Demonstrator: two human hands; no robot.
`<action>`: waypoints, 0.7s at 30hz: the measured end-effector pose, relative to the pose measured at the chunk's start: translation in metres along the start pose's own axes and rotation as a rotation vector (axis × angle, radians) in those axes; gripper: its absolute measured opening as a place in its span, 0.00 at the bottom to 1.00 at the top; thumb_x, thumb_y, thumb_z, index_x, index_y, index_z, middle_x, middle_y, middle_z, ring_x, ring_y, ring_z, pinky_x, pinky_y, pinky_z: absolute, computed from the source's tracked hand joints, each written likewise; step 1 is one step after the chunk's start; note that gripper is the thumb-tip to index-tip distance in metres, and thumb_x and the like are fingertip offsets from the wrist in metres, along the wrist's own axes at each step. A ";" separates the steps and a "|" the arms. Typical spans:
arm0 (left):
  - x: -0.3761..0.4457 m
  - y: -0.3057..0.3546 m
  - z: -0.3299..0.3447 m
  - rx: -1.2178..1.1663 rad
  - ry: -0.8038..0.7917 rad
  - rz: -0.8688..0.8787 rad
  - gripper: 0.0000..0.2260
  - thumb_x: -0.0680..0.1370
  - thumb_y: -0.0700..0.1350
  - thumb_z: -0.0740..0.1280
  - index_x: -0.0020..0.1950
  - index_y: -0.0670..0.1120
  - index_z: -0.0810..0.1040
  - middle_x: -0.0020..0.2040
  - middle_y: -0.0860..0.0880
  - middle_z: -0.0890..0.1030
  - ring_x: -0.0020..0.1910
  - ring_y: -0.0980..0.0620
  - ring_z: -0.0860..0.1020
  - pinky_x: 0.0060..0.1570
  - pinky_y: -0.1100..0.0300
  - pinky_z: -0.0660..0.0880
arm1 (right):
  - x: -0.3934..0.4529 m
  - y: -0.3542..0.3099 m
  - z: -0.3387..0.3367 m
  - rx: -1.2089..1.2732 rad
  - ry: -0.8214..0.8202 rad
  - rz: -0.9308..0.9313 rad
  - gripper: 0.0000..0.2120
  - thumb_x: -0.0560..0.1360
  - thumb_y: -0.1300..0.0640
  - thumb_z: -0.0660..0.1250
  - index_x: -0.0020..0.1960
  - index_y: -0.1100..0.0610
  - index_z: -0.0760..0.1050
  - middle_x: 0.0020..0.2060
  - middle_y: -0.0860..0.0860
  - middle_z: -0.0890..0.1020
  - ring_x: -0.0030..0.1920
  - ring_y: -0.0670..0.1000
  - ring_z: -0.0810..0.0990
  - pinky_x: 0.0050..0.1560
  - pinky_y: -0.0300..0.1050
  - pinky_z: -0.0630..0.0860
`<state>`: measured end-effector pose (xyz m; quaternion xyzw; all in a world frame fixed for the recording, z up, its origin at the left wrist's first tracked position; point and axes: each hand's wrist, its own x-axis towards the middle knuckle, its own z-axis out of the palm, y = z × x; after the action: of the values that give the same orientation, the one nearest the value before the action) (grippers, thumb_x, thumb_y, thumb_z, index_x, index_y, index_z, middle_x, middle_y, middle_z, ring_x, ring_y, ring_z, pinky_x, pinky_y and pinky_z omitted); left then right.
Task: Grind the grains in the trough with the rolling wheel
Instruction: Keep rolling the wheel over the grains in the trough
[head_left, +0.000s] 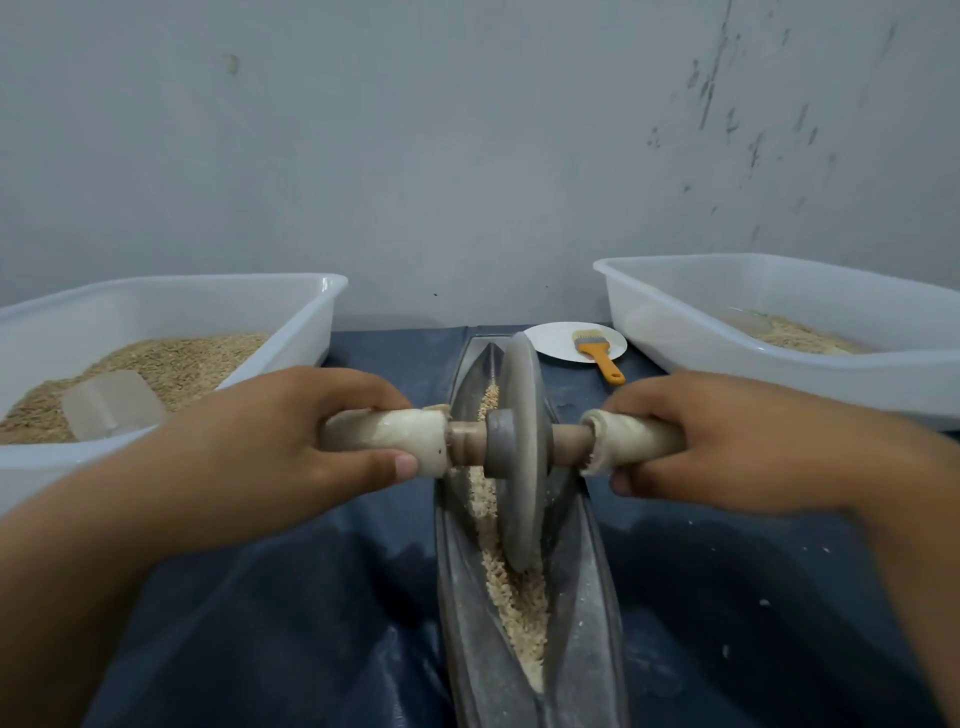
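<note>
A long grey metal trough (587, 618) runs away from me down the middle of the blue sheet. Pale crushed grains (514, 603) lie along its groove. A grey disc wheel (521, 452) stands upright in the groove on a wooden axle. My left hand (291, 441) grips the cloth-wrapped left handle (387, 436). My right hand (727, 441) grips the cloth-wrapped right handle (636, 436). Both thumbs curl under the handles.
A clear plastic tub (306, 291) at the left holds whole grain and a clear scoop (111, 402). Another tub (675, 332) at the right holds some ground grain. A white plate (556, 340) with an orange-handled brush (600, 356) lies behind the trough. A wall stands close behind.
</note>
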<state>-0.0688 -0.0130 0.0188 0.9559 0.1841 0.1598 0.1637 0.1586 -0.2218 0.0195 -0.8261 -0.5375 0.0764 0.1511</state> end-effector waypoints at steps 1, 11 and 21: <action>-0.003 0.000 -0.004 -0.018 -0.024 0.023 0.21 0.64 0.73 0.61 0.53 0.69 0.76 0.40 0.62 0.80 0.37 0.61 0.78 0.39 0.57 0.75 | -0.005 0.000 -0.005 0.039 -0.067 -0.013 0.16 0.65 0.37 0.70 0.50 0.41 0.75 0.37 0.41 0.80 0.35 0.42 0.78 0.38 0.44 0.75; 0.006 -0.001 0.016 0.115 0.138 -0.035 0.17 0.68 0.70 0.58 0.54 0.69 0.73 0.39 0.61 0.78 0.39 0.61 0.76 0.43 0.56 0.74 | 0.016 -0.004 0.017 -0.149 0.261 -0.007 0.12 0.73 0.45 0.72 0.54 0.42 0.74 0.44 0.43 0.81 0.46 0.47 0.78 0.49 0.49 0.76; 0.000 -0.003 0.003 0.084 0.049 0.027 0.19 0.66 0.72 0.55 0.53 0.71 0.74 0.38 0.64 0.78 0.37 0.63 0.76 0.38 0.55 0.73 | -0.001 0.001 -0.001 -0.014 -0.026 0.026 0.18 0.65 0.37 0.72 0.51 0.43 0.76 0.39 0.43 0.80 0.37 0.43 0.78 0.43 0.49 0.77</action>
<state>-0.0684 -0.0113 0.0152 0.9602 0.1815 0.1774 0.1167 0.1594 -0.2230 0.0200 -0.8331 -0.5289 0.0853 0.1374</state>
